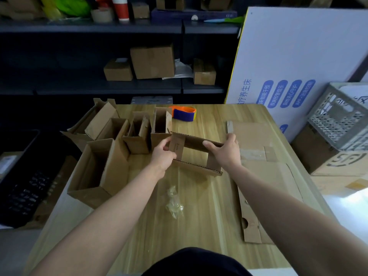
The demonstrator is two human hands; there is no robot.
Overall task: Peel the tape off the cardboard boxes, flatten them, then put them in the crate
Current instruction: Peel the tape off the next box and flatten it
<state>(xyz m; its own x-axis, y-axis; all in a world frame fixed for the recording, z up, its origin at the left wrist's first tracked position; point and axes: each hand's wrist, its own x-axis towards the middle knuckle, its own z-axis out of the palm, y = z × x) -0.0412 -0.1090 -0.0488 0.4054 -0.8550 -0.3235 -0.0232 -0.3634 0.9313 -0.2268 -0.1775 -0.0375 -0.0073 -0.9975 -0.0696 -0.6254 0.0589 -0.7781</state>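
I hold a small open-ended cardboard box (196,156) above the middle of the wooden table (199,206). My left hand (163,154) grips its left flap, and my right hand (225,150) grips its right side. Both flaps stand open and I see the table through it. Several upright open boxes (137,132) stand at the back left, with a larger open box (99,170) lying in front of them. A crumpled ball of clear tape (174,202) lies on the table below my hands. The grey perforated crate (338,120) sits off the table to the right.
Flattened cardboard (256,176) covers the table's right side. An orange and blue tape dispenser (184,113) lies at the back. A dark bin (18,176) stands left of the table. A white printed board (298,56) leans behind the crate; dark shelves hold more boxes.
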